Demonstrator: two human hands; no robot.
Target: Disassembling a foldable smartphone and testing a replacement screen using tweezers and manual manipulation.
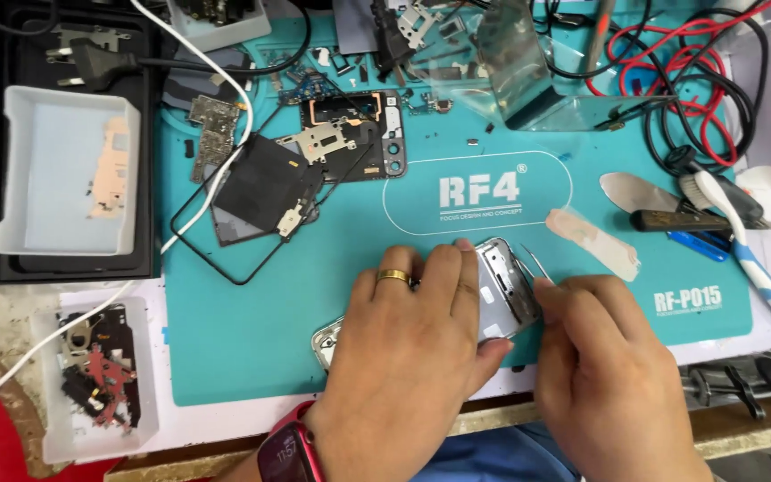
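Left hand: left hand (412, 344) lies flat over the phone frame (503, 290), fingers together, pressing it onto the mat (252, 330); one gold ring, and one red watch on the wrist.
Right hand: right hand (604, 366) is closed in a pinch on the tweezers (537, 264), just right of the frame.
Phone frame: near the mat's front edge, under the left hand and touching it; only its right end and a bit by the wrist show.
Tweezers: tips rise beside the frame's right end; the rest is hidden in the fist.
Hard to tell: whether the tips touch the frame.
Count: two hands, one frame, one pair of tweezers, two white trays (64, 170) left of the mat.
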